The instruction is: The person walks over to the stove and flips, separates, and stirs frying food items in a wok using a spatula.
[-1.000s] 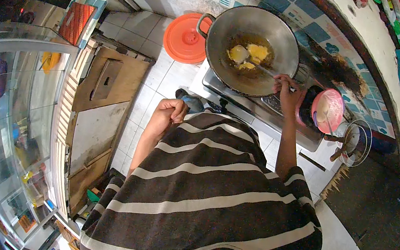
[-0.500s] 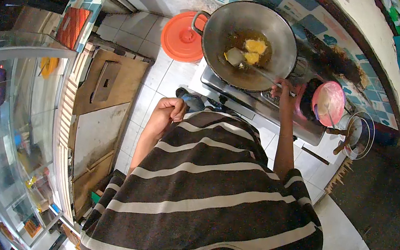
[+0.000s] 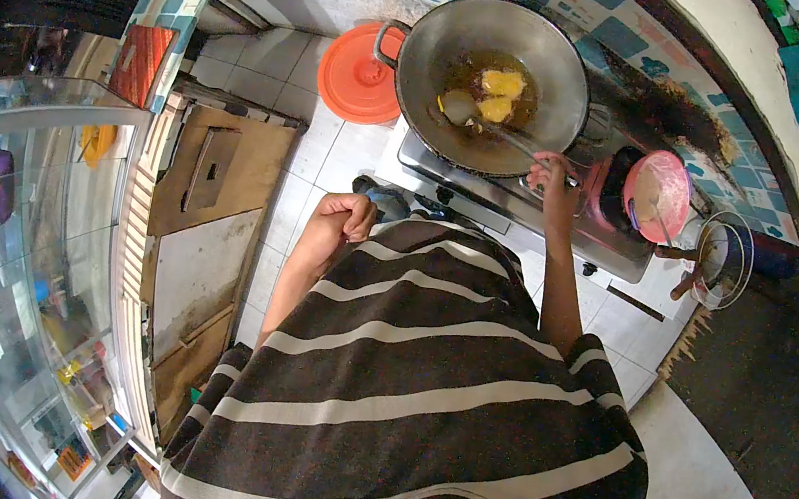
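Observation:
My right hand (image 3: 554, 177) is closed around the handle of a metal spatula (image 3: 519, 145). The spatula's flat head rests in the oil (image 3: 490, 62) of a large two-handled wok (image 3: 561, 54), left of the food. Two golden-yellow fried pieces (image 3: 502, 83) lie close together in that oil, near the wok's middle. Curled into a fist, my left hand (image 3: 338, 223) is held in front of my striped shirt (image 3: 427, 344), with nothing seen in it.
The wok sits on a metal gas stove (image 3: 611, 252). Left of it is an orange lid (image 3: 356, 82). A pink bowl of pale batter (image 3: 665, 189) stands at the right, beside a wire strainer (image 3: 724, 262). Far left is a glass display case (image 3: 38, 232).
My right hand has shifted slightly left with the spatula, whose head now sits a little farther from the fried pieces. The view has tilted slightly. My left hand stays a fist.

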Action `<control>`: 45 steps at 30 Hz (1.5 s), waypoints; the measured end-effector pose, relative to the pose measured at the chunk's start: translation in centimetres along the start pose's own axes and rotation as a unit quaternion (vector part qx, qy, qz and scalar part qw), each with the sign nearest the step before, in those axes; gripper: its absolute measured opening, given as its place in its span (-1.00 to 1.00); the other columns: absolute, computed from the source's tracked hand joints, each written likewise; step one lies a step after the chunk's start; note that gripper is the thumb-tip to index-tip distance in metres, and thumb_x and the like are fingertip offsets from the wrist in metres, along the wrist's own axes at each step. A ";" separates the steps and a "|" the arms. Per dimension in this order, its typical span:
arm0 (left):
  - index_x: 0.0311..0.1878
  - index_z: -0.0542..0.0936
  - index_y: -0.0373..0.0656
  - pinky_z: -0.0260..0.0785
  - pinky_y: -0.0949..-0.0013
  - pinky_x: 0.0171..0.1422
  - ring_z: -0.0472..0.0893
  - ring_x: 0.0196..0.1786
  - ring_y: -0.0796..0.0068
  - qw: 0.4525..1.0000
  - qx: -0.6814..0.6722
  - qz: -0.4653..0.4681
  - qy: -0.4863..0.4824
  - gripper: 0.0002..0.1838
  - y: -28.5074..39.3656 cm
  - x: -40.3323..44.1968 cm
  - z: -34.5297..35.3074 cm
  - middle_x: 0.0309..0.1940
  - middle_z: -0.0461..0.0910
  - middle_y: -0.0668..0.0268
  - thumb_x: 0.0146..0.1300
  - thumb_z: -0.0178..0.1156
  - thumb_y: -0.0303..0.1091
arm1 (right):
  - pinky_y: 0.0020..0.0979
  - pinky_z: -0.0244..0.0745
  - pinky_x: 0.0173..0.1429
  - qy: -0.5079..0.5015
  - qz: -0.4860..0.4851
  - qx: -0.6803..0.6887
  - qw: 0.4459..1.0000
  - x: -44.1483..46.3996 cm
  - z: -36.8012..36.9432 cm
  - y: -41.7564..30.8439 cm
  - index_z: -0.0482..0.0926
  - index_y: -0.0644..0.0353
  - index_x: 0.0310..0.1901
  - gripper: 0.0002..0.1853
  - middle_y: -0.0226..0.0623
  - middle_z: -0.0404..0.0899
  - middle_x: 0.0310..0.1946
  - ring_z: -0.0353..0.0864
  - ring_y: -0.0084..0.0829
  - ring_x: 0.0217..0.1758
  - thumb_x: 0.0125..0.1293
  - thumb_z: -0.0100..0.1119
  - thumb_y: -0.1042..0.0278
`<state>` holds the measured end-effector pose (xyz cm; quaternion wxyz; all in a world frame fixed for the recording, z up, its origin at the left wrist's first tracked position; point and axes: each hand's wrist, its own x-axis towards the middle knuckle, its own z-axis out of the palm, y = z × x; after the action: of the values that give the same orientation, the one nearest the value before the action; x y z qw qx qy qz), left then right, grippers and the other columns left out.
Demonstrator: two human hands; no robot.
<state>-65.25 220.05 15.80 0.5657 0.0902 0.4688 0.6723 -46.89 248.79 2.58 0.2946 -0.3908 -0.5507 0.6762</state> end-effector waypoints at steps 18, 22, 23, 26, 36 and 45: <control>-0.70 0.24 -0.12 -0.09 0.54 -0.49 0.15 -0.59 0.62 1.000 0.008 0.002 0.018 -0.74 0.4 -0.3 0.3 -0.72 0.23 0.40 -0.01 -0.14 -0.70 | -0.45 0.44 -0.31 -0.092 0.000 0.071 0.993 2.5 -1.0 1.3 0.46 0.15 0.02 -0.65 -0.21 0.54 -0.34 0.53 -0.43 -0.43 0.32 0.03 0.11; -0.70 0.23 -0.11 -0.07 0.54 -0.49 0.14 -0.59 0.63 1.000 0.018 0.010 0.003 -0.73 0.5 -0.2 0.1 -0.70 0.20 0.43 0.03 -0.11 -0.67 | -0.47 0.41 -0.29 -0.040 0.010 0.093 0.995 2.1 -2.4 -0.9 0.49 0.24 -0.07 -0.66 -0.22 0.55 -0.34 0.52 -0.44 -0.36 0.37 -0.05 0.12; -0.70 0.23 -0.11 -0.06 0.54 -0.49 0.14 -0.59 0.63 1.000 0.019 0.009 0.002 -0.73 0.4 -0.2 0.0 -0.70 0.20 0.43 0.03 -0.11 -0.67 | -0.47 0.39 -0.27 -0.030 0.072 0.174 0.982 2.2 -2.9 -1.8 0.50 0.28 -0.11 -0.64 -0.21 0.54 -0.34 0.51 -0.44 -0.33 0.41 -0.09 0.11; -0.70 0.23 -0.11 -0.05 0.54 -0.49 0.15 -0.59 0.63 1.000 0.018 0.006 -0.002 -0.72 0.1 0.1 -0.2 -0.70 0.20 0.43 0.04 -0.12 -0.68 | -0.51 0.38 -0.33 0.097 0.027 0.068 0.993 2.0 -3.2 -3.5 0.52 0.27 -0.13 -0.66 -0.24 0.55 -0.37 0.52 -0.49 -0.35 0.41 -0.09 0.13; -0.70 0.24 -0.12 -0.08 0.54 -0.50 0.15 -0.60 0.64 1.000 0.019 -0.002 -0.003 -0.75 -0.2 0.7 -0.1 -0.72 0.22 0.42 -0.03 -0.15 -0.69 | -0.60 0.36 -0.32 0.097 -0.106 -0.131 0.981 1.2 -2.2 -3.7 0.60 0.27 -0.22 -0.77 -0.39 0.55 -0.46 0.47 -0.64 -0.46 0.42 -0.02 0.32; -0.70 0.23 -0.10 -0.08 0.54 -0.50 0.14 -0.60 0.65 0.999 0.038 0.006 0.012 -0.74 -0.2 0.5 0.0 -0.71 0.22 0.43 -0.02 -0.15 -0.68 | -0.33 0.47 -0.03 -0.017 -0.313 -0.383 0.869 0.2 -0.7 -5.1 0.59 0.23 -0.14 -0.84 -0.19 0.62 -0.26 0.60 -0.25 -0.17 0.27 0.09 0.47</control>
<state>-65.31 220.45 15.48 0.5520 0.1070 0.5000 0.6586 -46.55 250.51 7.47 0.3091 -0.2685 -0.8647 0.2910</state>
